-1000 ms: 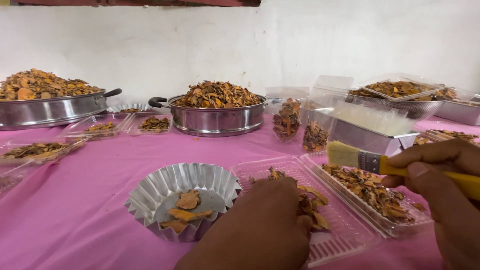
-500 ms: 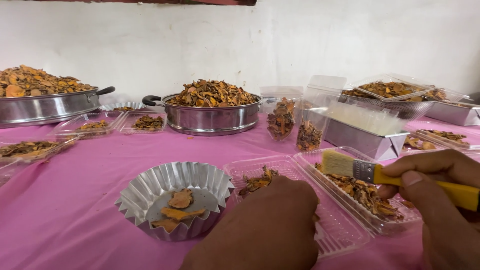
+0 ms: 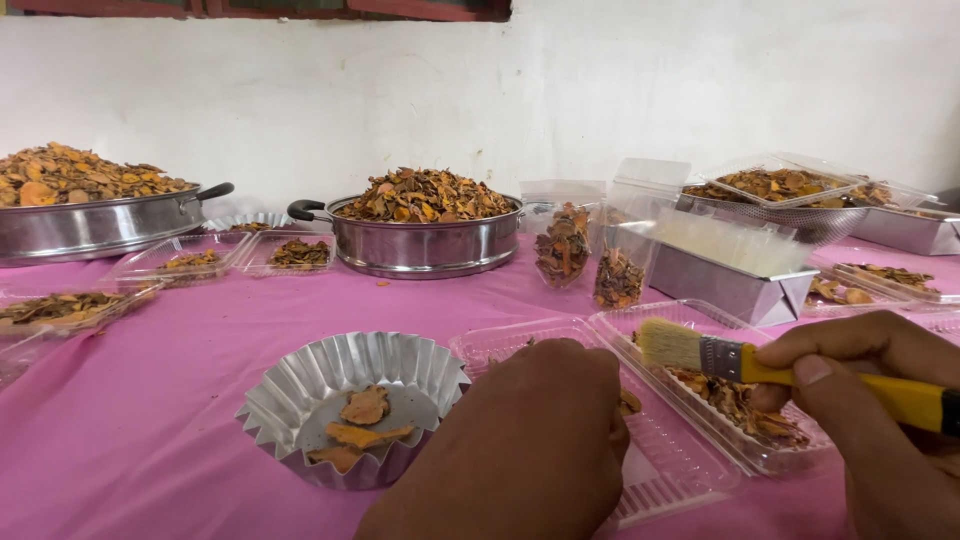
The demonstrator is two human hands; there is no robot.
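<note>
Yellow-handled paintbrush [image 3: 790,372] with pale bristles and a metal ferrule, lying nearly level at lower right of the frame, bristles pointing left over the clear plastic hinged tray [image 3: 690,430]; tray open, ribbed, at lower centre-right on the pink cloth, its right half holding dried orange-brown slices [image 3: 745,405], its left half mostly hidden.

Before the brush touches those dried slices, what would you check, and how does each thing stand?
1. Right hand grips the yellow-handled brush: ok.
2. Bristles over the clear plastic tray: ok.
3. Left hand in the tray; whether it holds a slice: cannot tell.
4. Fluted foil cup upright, a few dried slices inside: ok.
5. Cup beside the tray: ok.
</note>
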